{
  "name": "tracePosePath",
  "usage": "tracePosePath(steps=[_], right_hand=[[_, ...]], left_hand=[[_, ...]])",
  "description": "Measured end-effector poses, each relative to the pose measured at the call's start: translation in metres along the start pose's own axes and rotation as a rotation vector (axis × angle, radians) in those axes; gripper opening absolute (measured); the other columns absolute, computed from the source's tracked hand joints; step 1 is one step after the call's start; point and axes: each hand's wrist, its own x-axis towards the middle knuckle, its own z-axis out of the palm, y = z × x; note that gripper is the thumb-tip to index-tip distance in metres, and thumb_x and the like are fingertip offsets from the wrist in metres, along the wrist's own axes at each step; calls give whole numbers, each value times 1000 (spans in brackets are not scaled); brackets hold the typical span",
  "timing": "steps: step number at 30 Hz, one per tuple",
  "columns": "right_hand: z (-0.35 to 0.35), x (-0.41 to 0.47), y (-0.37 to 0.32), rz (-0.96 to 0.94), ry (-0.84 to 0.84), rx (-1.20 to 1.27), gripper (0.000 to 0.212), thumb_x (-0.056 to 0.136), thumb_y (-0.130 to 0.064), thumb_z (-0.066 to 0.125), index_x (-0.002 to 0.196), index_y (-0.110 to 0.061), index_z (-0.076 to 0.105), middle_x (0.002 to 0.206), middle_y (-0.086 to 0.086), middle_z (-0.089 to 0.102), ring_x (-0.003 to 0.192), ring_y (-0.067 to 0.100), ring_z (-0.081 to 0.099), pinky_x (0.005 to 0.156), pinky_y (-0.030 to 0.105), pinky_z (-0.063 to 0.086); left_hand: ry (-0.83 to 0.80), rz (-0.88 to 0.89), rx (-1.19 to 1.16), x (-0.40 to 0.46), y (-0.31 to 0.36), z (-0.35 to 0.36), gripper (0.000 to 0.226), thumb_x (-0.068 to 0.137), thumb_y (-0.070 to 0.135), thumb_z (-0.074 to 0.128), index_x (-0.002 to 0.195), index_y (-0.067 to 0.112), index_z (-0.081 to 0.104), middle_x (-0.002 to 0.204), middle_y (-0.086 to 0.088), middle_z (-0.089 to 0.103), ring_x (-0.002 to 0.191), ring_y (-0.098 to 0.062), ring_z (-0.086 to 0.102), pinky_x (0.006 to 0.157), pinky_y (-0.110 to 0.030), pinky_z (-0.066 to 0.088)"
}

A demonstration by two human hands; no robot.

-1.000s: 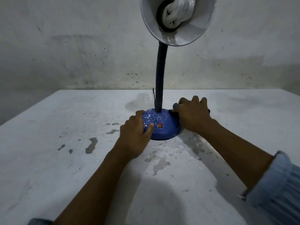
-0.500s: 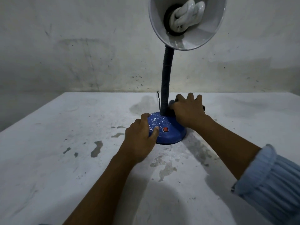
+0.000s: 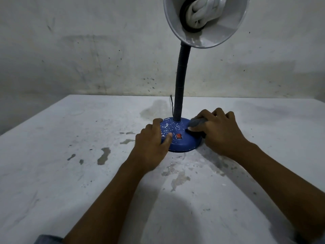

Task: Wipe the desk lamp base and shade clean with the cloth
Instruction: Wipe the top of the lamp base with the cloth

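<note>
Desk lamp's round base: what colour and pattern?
Blue round lamp base, flecked with white specks, with a small red switch; head view.

A white table (image 3: pixel 61 173) with a stained, chipped top is set against a pale plastered wall (image 3: pixel 88 50). Grey patches where the coating is worn are seen on the table. Dark specks and smudges are scattered across the wall. Lighting is dim.
</note>
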Motion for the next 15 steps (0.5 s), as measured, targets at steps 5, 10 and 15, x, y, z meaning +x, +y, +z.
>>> tracePosePath(steps=[5, 10, 15], right_hand=[[15, 20, -11, 119, -56, -117, 45, 94, -34, 47, 137, -42, 37, 131, 7, 41, 118, 35, 37, 96, 48, 28], [6, 6, -1, -67, -44, -36, 49, 94, -25, 47, 135, -51, 37, 138, 0, 36, 118, 28, 33, 91, 41, 26], [4, 9, 1, 13, -41, -33, 46, 95, -27, 46, 133, -52, 39, 137, -1, 38, 119, 28, 34, 92, 41, 26]], left_hand=[[-17, -6, -22, 0, -1, -1, 51, 95, 39, 45, 139, 22, 28, 139, -5, 47, 118, -24, 53, 101, -40, 45], [-8, 7, -10, 1, -2, 0, 51, 95, 40, 45, 139, 23, 27, 137, -6, 48, 117, -23, 53, 101, -41, 45], [-13, 13, -2, 0, -1, -1, 51, 95, 39, 44, 139, 22, 27, 137, -6, 48, 117, -23, 53, 101, -39, 45]])
